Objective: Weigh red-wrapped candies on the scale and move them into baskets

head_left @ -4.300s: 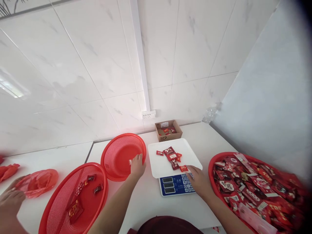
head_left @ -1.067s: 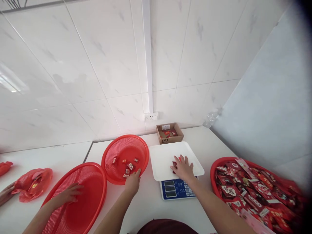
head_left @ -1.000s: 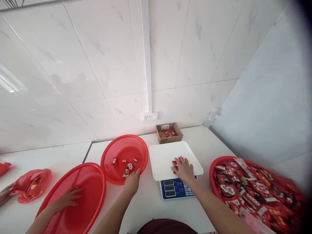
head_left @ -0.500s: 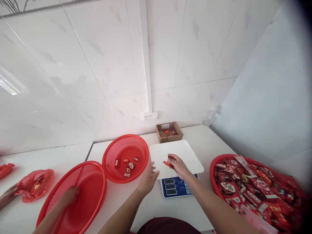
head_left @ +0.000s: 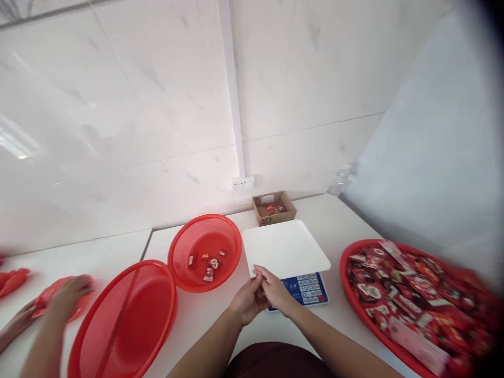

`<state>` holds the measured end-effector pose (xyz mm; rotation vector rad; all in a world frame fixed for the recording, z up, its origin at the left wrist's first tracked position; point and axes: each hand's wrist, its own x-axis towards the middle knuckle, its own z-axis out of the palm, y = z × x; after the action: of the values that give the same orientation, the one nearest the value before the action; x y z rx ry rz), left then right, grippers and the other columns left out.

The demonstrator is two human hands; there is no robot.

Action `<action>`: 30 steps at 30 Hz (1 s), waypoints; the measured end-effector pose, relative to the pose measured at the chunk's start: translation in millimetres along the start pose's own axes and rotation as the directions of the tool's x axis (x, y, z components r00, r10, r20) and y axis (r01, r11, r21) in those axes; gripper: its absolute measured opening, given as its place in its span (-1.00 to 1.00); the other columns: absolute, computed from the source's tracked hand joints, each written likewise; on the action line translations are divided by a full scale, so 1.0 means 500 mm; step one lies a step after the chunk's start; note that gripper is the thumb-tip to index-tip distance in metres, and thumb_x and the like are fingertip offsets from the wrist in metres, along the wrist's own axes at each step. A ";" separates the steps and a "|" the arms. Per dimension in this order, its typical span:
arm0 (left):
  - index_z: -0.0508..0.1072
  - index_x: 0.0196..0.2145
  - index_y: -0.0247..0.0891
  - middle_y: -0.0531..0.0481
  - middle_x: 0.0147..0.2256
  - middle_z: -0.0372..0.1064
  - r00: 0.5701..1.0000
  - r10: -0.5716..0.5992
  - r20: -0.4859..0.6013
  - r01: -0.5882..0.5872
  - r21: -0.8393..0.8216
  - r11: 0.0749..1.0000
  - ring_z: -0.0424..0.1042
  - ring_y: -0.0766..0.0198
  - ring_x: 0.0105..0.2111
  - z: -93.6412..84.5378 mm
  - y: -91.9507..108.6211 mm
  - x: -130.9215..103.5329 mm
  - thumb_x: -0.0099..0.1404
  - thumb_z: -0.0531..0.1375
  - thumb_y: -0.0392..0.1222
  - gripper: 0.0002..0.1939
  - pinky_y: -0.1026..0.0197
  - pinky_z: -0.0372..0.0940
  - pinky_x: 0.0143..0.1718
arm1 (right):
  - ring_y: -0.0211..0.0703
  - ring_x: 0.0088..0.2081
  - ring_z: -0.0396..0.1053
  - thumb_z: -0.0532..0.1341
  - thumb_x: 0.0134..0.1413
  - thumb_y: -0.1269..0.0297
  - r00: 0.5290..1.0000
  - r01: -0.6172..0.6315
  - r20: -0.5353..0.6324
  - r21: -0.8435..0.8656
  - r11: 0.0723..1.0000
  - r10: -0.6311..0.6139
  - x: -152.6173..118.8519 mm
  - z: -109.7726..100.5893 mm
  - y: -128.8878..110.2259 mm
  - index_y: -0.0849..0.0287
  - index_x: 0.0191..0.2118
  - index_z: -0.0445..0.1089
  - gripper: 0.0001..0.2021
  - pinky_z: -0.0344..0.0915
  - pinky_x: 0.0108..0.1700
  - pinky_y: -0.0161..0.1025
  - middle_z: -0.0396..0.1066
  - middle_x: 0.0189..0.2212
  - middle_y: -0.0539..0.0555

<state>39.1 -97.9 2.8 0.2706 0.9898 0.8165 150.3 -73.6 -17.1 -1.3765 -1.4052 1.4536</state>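
While my left hand (head_left: 247,303) and right hand (head_left: 275,290) meet, fingers curled, contents indeterminable, the smooth white rectangular plastic tray (head_left: 286,247) lies just beyond them.

Bright, diffuse light washes over a white tiled wall (head_left: 177,110), nearly bleaching out its seams, while 1 streak of glare (head_left: 16,144) gleams at far left. The gray panel (head_left: 417,152) on the right takes a cooler, dimmer tone. Shadows fall soft, darkening between the left hand (head_left: 248,303) and the right hand (head_left: 274,291), and along the line where the panel meets the white table (head_left: 326,215). Blur smears a co-worker's hand (head_left: 74,291); the scale's keypad (head_left: 309,289) reads more crisply. Wide-angle distortion stretches the basket (head_left: 344,268) of red packets (head_left: 413,294) toward the right edge, where detail dissolves into blur beneath a black vignette curving down from the upper corner.
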 end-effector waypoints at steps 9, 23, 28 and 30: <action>0.34 -0.45 -0.31 0.01 -0.51 0.38 0.886 0.238 -0.398 -0.365 -0.281 0.888 0.42 0.40 -0.49 -0.046 0.182 0.006 0.38 -0.06 -0.23 -0.70 0.38 0.37 -0.47 | -0.11 0.02 0.33 0.10 0.03 0.22 0.985 0.008 -0.171 -0.020 1.000 -0.012 -0.050 -0.130 -0.011 0.12 0.14 0.18 -0.50 0.21 0.08 -0.06 0.31 0.07 0.20; 0.40 -0.24 -0.31 -0.11 -0.35 0.48 0.910 0.089 -0.404 -0.118 -0.047 0.992 0.51 0.29 -0.36 -0.040 0.109 -0.015 0.28 -0.01 -0.40 -0.79 0.30 0.42 -0.37 | 0.26 0.27 -0.16 0.03 0.05 0.06 0.470 -0.740 -0.875 -0.320 0.591 0.115 -0.287 -0.553 0.195 0.17 0.26 -0.02 -0.35 0.03 0.11 0.15 -0.08 0.24 0.35; 0.39 -0.24 -0.32 -0.11 -0.30 0.49 0.943 0.073 -0.325 -0.070 0.021 0.997 0.52 0.29 -0.34 -0.010 0.088 -0.008 0.30 0.00 -0.39 -0.82 0.28 0.43 -0.35 | 0.35 0.25 -0.11 0.07 -0.03 -0.12 0.431 -0.794 -0.874 -0.249 0.554 0.225 -0.274 -0.598 0.224 0.03 0.28 -0.08 -0.24 0.01 0.10 0.19 -0.22 0.28 0.35; 0.39 -0.22 -0.32 -0.10 -0.28 0.49 0.951 0.066 -0.301 -0.056 0.039 0.998 0.52 0.29 -0.34 -0.006 0.084 -0.008 0.29 0.02 -0.40 -0.82 0.29 0.43 -0.35 | 0.33 0.22 -0.03 0.07 -0.02 -0.10 0.435 -0.803 -0.875 -0.270 0.531 0.214 -0.273 -0.614 0.224 0.05 0.27 -0.03 -0.27 0.03 0.09 0.16 -0.14 0.25 0.37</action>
<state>15.1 -72.5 26.6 0.2062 1.2868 0.9173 494.5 -149.7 -50.7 -2.7507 -0.8694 0.3848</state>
